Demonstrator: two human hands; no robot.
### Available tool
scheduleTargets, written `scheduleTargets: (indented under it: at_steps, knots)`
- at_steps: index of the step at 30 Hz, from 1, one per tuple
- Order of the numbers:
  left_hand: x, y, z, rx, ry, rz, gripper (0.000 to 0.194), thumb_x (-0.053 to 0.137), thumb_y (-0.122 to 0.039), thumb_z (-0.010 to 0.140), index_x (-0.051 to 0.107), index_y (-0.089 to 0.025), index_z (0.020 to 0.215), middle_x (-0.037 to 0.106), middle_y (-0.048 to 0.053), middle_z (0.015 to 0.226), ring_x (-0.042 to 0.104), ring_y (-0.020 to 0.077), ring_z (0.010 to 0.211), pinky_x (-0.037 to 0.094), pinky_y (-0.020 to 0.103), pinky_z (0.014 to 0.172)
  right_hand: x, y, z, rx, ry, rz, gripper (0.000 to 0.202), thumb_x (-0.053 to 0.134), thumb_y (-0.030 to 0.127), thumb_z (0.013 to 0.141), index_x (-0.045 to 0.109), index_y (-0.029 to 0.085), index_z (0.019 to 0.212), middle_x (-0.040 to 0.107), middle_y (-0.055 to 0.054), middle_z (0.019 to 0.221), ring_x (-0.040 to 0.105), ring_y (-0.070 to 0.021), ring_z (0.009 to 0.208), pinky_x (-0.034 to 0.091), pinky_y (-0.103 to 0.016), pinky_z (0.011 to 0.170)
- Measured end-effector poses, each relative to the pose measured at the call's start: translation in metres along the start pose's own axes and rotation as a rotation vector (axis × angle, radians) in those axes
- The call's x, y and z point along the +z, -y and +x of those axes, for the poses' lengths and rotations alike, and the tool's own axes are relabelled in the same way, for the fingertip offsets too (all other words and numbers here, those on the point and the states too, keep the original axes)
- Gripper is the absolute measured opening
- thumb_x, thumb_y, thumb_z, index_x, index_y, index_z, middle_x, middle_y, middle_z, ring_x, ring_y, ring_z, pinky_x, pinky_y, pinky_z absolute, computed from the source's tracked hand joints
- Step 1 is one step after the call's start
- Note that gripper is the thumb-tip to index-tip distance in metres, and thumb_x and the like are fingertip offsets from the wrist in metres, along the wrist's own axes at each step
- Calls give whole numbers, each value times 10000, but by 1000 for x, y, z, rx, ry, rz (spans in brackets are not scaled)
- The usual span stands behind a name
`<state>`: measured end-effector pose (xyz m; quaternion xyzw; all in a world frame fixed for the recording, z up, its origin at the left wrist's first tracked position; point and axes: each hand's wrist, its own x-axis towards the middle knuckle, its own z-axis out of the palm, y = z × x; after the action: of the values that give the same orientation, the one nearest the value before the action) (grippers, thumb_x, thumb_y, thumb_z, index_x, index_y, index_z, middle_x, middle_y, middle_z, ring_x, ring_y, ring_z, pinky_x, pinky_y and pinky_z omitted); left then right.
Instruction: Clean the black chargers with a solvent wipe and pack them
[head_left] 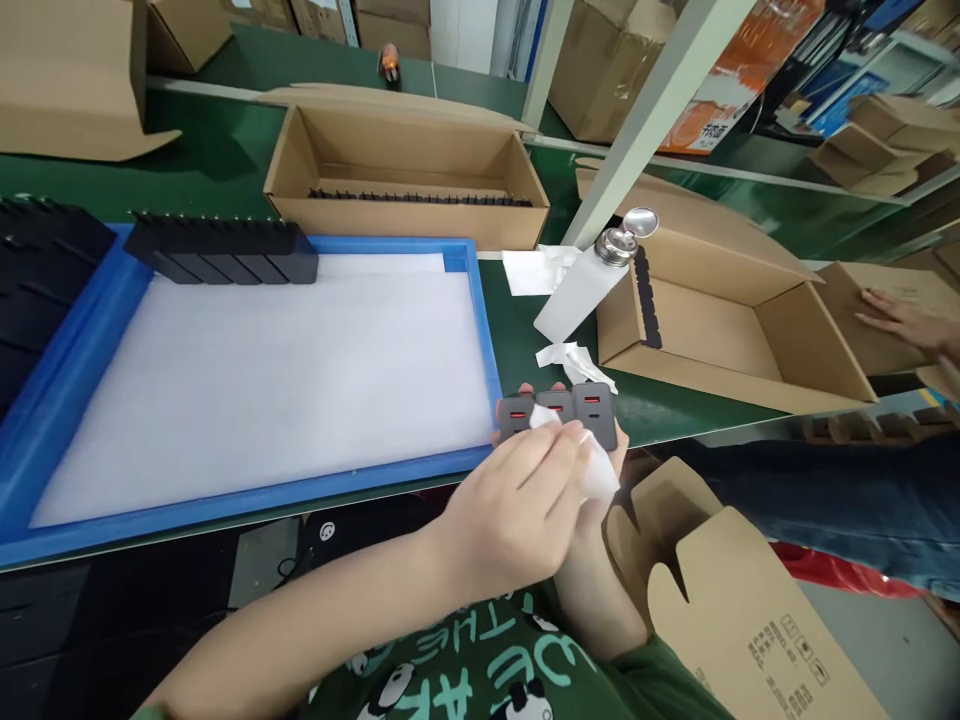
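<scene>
Three dark grey chargers [559,412] are held side by side in a row just right of the centre of the frame, their red-marked port faces turned upward. The row is gripped from beneath by the right hand [600,560], which is mostly hidden; only its fingertips are seen curled over the far edge of the chargers, so it is clamped on them. The left hand [517,505] is laid over the near side of the row, its fingers closed together on a white wipe [592,470], which is pressed against the faces of the chargers.

The chargers are held just off the lower right corner of a blue tray [480,330] lined with white foam. A row of black chargers [225,250] is stood along the tray's far edge, at the upper left of the frame. Beyond the tray, an open cardboard box [300,150] is seen with more black pieces lined up inside. To the right of the tray, on the green bench [525,340], a white pump bottle [585,285] with a metal top is seen, with crumpled tissues [574,360] beside it. A second open box [750,330] is placed at the right. At the right edge of the frame, another person's hand [904,320] is rested flat on cardboard.
</scene>
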<state>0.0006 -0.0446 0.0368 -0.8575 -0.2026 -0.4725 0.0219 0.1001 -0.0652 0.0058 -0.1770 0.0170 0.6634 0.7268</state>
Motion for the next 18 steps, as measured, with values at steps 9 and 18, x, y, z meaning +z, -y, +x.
scheduleTargets:
  at_steps: [9,18]
  knots:
    - [-40,36,-17,-277,-92,121,391,519,17,885,687,-161,1191,757,114,1077,721,259,1017,639,430,885,22,-11,2,33,-202,-231,420,521,613,820,709,270,972,753,-34,1041,708,-220,968,580,-460,945]
    - [-29,-2,-14,3,50,-20,193,550,-41,916,693,31,1024,764,213,1010,739,279,947,664,384,831,22,-5,1,-43,-218,-331,439,519,657,808,698,308,1007,753,-26,1023,715,-256,970,590,-519,939]
